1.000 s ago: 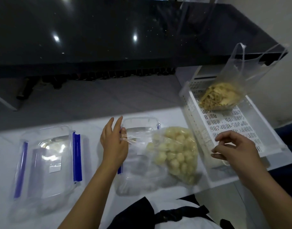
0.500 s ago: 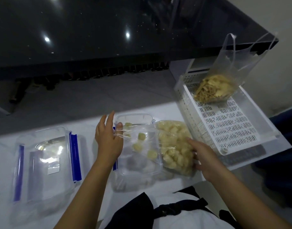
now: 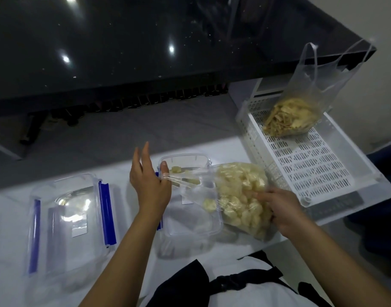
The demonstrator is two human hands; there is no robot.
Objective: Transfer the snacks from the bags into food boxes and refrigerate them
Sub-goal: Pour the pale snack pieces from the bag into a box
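Dim, soft view with glare overhead

Ceiling lamps mirror as bright spots on the black glossy counter ahead of me; the white table glows palely, edges bow with wide-angle distortion, and everything looks slightly blurred and grainy.

One head-worn wide-angle view looks forward and steeply down from above the person's chest, close over the white table. Both forearms run up from the bottom edge, the left hand and right hand near mid-frame. A dark counter fills the top, bowed by the lens.
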